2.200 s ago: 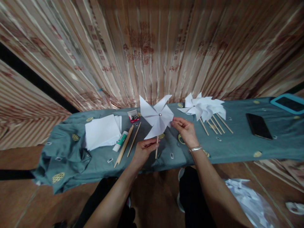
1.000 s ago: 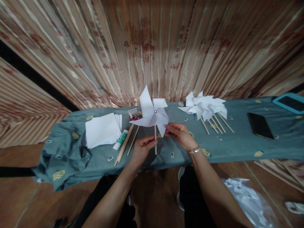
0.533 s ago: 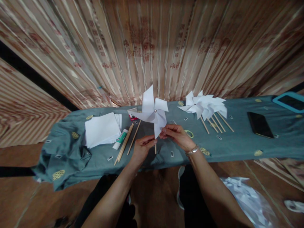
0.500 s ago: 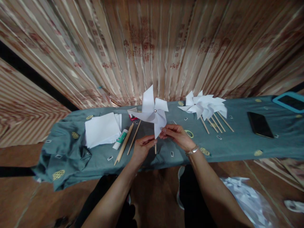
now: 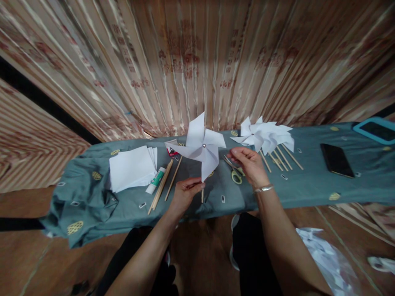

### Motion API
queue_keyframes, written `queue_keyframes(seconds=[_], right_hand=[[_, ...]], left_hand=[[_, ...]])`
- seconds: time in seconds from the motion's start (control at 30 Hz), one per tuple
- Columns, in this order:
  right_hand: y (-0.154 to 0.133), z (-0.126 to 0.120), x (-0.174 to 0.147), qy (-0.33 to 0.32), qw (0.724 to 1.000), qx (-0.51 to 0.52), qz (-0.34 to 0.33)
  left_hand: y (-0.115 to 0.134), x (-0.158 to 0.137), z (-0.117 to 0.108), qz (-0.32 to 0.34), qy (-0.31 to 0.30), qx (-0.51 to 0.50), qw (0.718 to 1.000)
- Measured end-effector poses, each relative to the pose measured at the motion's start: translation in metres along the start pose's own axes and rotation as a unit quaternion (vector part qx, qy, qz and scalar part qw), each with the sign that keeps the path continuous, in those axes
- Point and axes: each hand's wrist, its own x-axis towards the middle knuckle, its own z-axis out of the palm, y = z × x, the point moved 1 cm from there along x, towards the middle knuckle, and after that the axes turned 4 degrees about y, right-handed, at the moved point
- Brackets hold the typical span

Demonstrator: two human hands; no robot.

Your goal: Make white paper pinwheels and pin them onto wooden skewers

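Note:
A white paper pinwheel (image 5: 205, 150) with a silver pin at its centre stands upright on a thin wooden stick. My left hand (image 5: 187, 193) is closed around that stick just below the blades. To the pinwheel's right, my right hand (image 5: 248, 162) is raised with loosely bent fingers and nothing visible in it. Beneath it on the cloth lie scissors (image 5: 236, 176) with yellow-green handles, partly covered by the hand. Several finished pinwheels (image 5: 268, 135) overlap farther right, their sticks pointing toward me.
Left on the cloth-covered table (image 5: 129, 209) are a stack of white paper (image 5: 132, 168), a glue stick (image 5: 156, 181), several wooden sticks (image 5: 161, 187) and a small red box (image 5: 172, 150). A phone (image 5: 337, 160) and a blue-framed device (image 5: 378, 130) lie right. A plastic bag (image 5: 327, 255) sits on the floor.
My right hand has let go of the pinwheel's lower blade and moved right, over the scissors. The pinwheel's blades have turned slightly; my left hand still holds the stick.

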Motion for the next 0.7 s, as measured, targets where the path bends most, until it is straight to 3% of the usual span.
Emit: queue_keyframes(seconds=[0.1,0.3,0.7], right_hand=[[0.002,0.001,0.003,0.071,0.996,0.019,-0.049],[0.006,0.004,0.004,0.076,0.995,0.012,-0.064],[0.006,0.015,-0.004,0.051,0.998,0.036,-0.007]], left_hand=[[-0.001,-0.002,0.001,0.004,-0.023,0.016,1.000],[-0.001,-0.004,0.001,0.003,-0.052,0.031,0.998],[-0.004,0.001,-0.002,0.011,-0.022,-0.010,1.000]])
